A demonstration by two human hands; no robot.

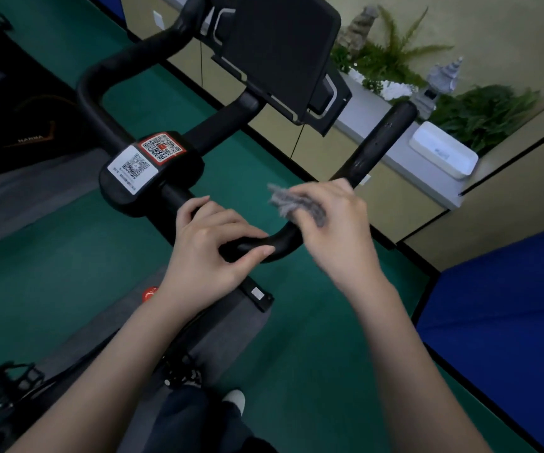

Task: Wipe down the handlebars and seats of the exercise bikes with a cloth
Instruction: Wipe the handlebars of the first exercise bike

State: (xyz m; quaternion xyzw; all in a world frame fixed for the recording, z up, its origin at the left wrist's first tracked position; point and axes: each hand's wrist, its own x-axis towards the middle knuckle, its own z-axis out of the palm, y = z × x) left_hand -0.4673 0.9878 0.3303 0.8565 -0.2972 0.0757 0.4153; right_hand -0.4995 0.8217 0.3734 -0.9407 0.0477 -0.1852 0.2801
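Handlebar (257,246) of black exercise bike fills centre of view, a looped bar with its right horn (383,142) rising far and right toward a planter ledge; left hand (208,253) is wrapped around the near bend of the bar, fingers curled over the top, thumb underneath, gripping it; right hand (333,223) sits just right of it on the same bend, fingers closed on a bunched grey cloth (293,204) pressed against the bar where the horn starts upward; cloth edge sticks out leftward past the fingertips, somewhat motion-blurred; centre clamp block (151,173) lies left and farther along the bar, carrying two QR-code stickers, one white (132,168), one red-bordered (162,148); dark console screen (283,50) stands on its bracket at the far side, back face toward camera; red knob (149,293) shows just below the left wrist on the frame; pedal (14,379) visible near left; green floor (51,256) underneath; blue mat (506,322) at right; white box (442,152) rests on the ledge beside ferns (480,112); seat not in view.
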